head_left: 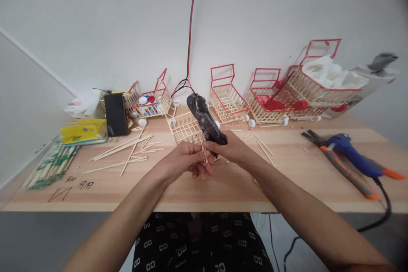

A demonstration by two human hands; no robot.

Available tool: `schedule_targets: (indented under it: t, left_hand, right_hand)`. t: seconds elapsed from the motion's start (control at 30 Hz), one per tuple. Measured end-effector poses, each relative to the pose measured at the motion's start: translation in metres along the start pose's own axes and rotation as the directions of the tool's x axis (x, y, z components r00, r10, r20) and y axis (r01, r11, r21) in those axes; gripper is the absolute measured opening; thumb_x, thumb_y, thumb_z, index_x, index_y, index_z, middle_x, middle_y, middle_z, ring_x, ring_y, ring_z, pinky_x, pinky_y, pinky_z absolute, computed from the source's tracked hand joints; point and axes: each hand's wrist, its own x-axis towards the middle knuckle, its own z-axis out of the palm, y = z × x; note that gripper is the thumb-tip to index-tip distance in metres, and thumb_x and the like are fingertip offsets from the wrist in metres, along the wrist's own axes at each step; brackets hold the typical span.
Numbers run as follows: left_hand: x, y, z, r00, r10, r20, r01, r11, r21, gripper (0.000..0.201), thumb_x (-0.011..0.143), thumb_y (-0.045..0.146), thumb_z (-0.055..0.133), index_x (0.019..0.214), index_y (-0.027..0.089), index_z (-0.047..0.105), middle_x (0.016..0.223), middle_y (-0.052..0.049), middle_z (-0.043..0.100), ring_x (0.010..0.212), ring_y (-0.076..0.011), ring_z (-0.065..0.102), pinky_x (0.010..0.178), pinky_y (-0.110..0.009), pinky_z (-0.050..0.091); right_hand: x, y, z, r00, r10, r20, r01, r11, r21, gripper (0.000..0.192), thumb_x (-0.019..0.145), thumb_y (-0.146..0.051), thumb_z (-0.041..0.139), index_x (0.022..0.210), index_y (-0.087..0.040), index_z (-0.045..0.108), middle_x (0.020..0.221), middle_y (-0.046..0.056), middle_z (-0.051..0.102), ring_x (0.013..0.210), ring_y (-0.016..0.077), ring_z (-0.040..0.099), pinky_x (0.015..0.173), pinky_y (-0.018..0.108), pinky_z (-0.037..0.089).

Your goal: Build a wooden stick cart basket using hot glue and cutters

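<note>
My left hand [190, 159] is closed in a pinch on a thin wooden stick [202, 146], just above the front middle of the table. Against it, my right hand [231, 148] is wrapped round the lower end of a black handheld tool [205, 120] with a round head, its thumb reaching toward the stick. The tool tilts up and left, away from me. Behind both hands lies a flat lattice of wooden sticks [185, 129], partly covered by the tool. Several of my right fingers are hidden behind the tool and the left hand.
Loose sticks [130, 148] lie to the left, near bundled sticks [52, 165], a yellow packet [84, 131] and a phone [116, 114]. Several small stick carts [227, 104] with red trim line the wall. Right are pliers [342, 170] and a blue glue gun [349, 153] with its cord.
</note>
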Motion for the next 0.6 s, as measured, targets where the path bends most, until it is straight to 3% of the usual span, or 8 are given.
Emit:
schedule_targets:
  t: [0.23, 0.4, 0.5, 0.6]
  left_hand:
    - [0.003, 0.001, 0.002, 0.999, 0.009, -0.033, -0.009, 1.0, -0.012, 0.046, 0.076, 0.055, 0.076, 0.082, 0.01, 0.069, 0.066, -0.006, 0.071, 0.048, -0.0083, 0.061, 0.043, -0.017, 0.037]
    - [-0.001, 0.001, 0.006, 0.997, 0.07, -0.022, -0.071, 0.995, -0.064, 0.048, 0.083, 0.057, 0.067, 0.087, 0.01, 0.069, 0.075, -0.01, 0.074, 0.055, -0.0098, 0.063, 0.049, -0.019, 0.042]
    - [-0.005, 0.001, 0.011, 0.981, 0.178, -0.081, -0.177, 0.984, 0.019, 0.04, 0.084, 0.05, 0.069, 0.09, 0.011, 0.069, 0.086, -0.011, 0.075, 0.064, -0.011, 0.064, 0.058, -0.021, 0.047]
    - [-0.008, 0.0, 0.018, 0.945, 0.255, -0.204, -0.22, 0.959, 0.18, 0.026, 0.079, 0.034, 0.075, 0.093, 0.013, 0.07, 0.083, -0.006, 0.075, 0.065, -0.0111, 0.063, 0.06, -0.022, 0.047]
  right_hand:
    - [0.0, -0.001, 0.001, 1.0, 0.003, -0.013, -0.002, 0.998, 0.056, 0.034, 0.077, -0.047, 0.071, 0.065, -0.019, 0.056, 0.055, -0.002, 0.059, 0.056, 0.0137, 0.054, 0.056, 0.026, 0.041]
    - [0.0, -0.003, 0.0, 1.0, -0.012, -0.011, 0.014, 0.98, 0.196, 0.034, 0.082, -0.044, 0.065, 0.061, -0.018, 0.056, 0.052, -0.001, 0.057, 0.053, 0.0123, 0.053, 0.056, 0.026, 0.041]
    - [0.001, -0.001, -0.002, 0.999, -0.002, -0.055, 0.019, 0.951, 0.308, 0.031, 0.083, -0.041, 0.066, 0.064, -0.018, 0.057, 0.057, -0.001, 0.06, 0.055, 0.0119, 0.055, 0.058, 0.026, 0.043]
    - [0.001, 0.001, -0.003, 0.996, 0.017, -0.086, 0.017, 0.924, 0.383, 0.028, 0.081, -0.04, 0.068, 0.066, -0.018, 0.058, 0.06, -0.001, 0.062, 0.057, 0.0122, 0.056, 0.059, 0.026, 0.045]
